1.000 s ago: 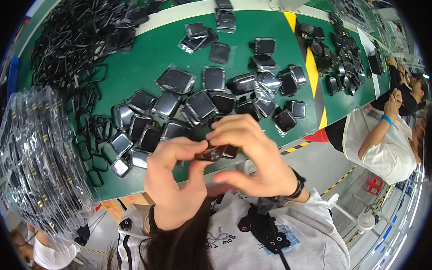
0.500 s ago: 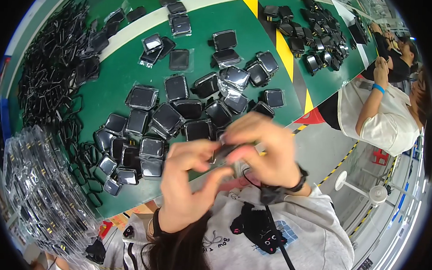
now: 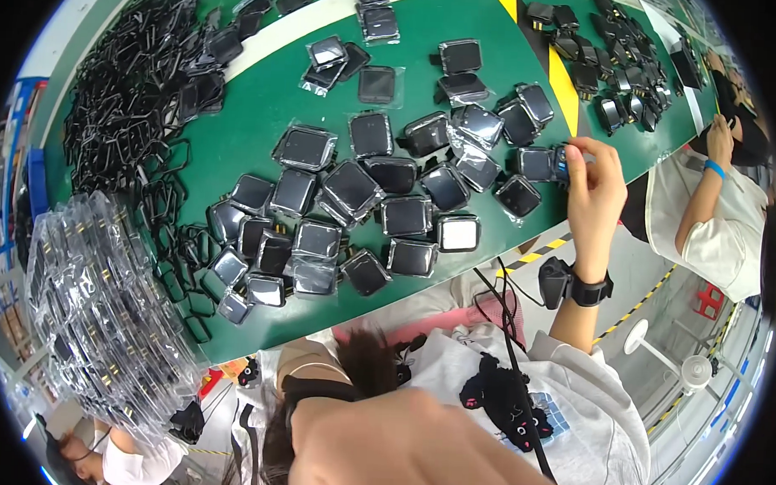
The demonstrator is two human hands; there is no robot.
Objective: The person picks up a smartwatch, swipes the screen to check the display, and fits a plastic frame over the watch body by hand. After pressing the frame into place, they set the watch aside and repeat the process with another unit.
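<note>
My right hand (image 3: 597,190) reaches to the table's right edge, its fingers and thumb closed on a small dark square watch-like piece (image 3: 562,166) with a bluish face. That piece sits right beside another black square piece (image 3: 534,164) on the green table. Close to the camera at the bottom is my left hand (image 3: 415,449), back of the hand showing and knuckles bent. Its fingers are hidden, so what it may hold cannot be seen. Many black square pieces, some in clear film (image 3: 376,85), lie spread between the two; one has a bright white face (image 3: 458,234).
A tangled heap of thin black frames (image 3: 124,96) covers the table's left side. Stacked clear plastic trays (image 3: 104,301) stand at the near left. Beyond a yellow-black strip (image 3: 562,90) lie more black pieces (image 3: 620,71). A person in a white shirt (image 3: 705,211) sits at the right.
My hands were together over the table's near edge, around a small dark piece. The right has moved out to the right, the left down toward the camera. The view has shifted slightly.
</note>
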